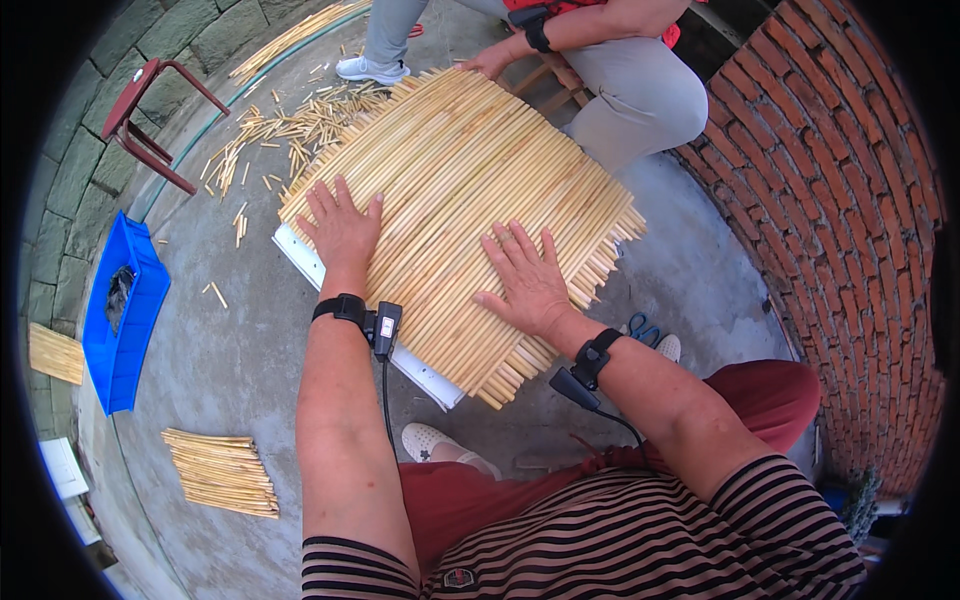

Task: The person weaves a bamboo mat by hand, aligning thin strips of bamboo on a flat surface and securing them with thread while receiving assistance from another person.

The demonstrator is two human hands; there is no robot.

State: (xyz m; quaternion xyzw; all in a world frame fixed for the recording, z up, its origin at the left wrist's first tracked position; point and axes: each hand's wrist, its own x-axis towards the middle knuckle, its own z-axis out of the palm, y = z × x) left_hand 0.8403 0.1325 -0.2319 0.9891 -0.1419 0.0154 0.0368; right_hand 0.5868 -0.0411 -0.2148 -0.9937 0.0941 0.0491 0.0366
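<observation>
A broad mat of yellow reed stalks point(440, 190), laid tightly side by side, spreads in front of me with uneven stalk ends along its right and far left edges. Beneath it, a white board point(425, 376) shows along the near left edge. My left hand point(342, 230) lies flat on the left part of the mat, fingers spread. Farther right, my right hand point(525, 280) rests palm down on the stalks, fingers apart. Neither hand grips anything. At the mat's far edge, another person's hand point(488, 60) touches the stalks.
Cut reed pieces point(310, 125) litter the concrete beyond the mat. At the left stand a blue plastic crate point(135, 310) and a dark red stool point(135, 95). A reed bundle point(220, 472) lies lower left. Blue-handled scissors point(643, 328) lie near my shoe. A brick wall point(810, 200) bounds the right.
</observation>
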